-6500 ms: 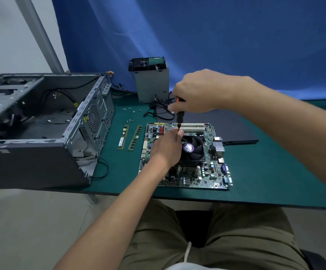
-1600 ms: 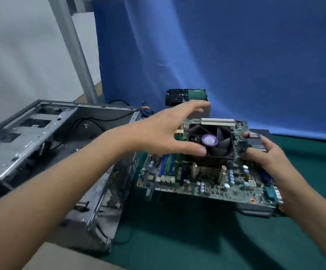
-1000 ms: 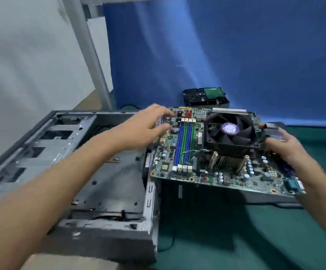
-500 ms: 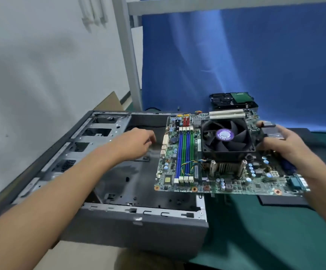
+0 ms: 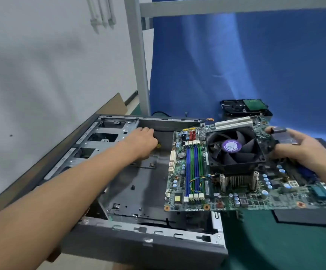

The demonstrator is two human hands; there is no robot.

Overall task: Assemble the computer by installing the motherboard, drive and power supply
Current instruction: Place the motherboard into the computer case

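Against a pale wall (image 5: 41, 75), the open computer case (image 5: 142, 244) lies on its side at the left edge of the green desk (image 5: 275, 250), its bare metal floor facing up. My left hand (image 5: 140, 141) reaches deep into the case near its far wall, knuckles up and fingers bent downward; whether they hold anything I cannot tell. A small yellow piece shows just beside the fingertips.

A metal post (image 5: 138, 65) stands behind the case, at the edge of a blue backdrop (image 5: 255, 65).

The motherboard (image 5: 226, 188) is in the air, roughly level, its left end over the case's right side and the rest over the desk. Blue and green memory slots (image 5: 194, 168) run along its left part, and a black cooler fan (image 5: 234, 147) sits at its middle. The drive (image 5: 244, 108) rests behind the board, in front of the backdrop.

My right hand (image 5: 298, 149) grips the motherboard at its right end, thumb on top by the silver port block, fingers under the board. A dark panel (image 5: 304, 217) lies flat on the desk below that hand.
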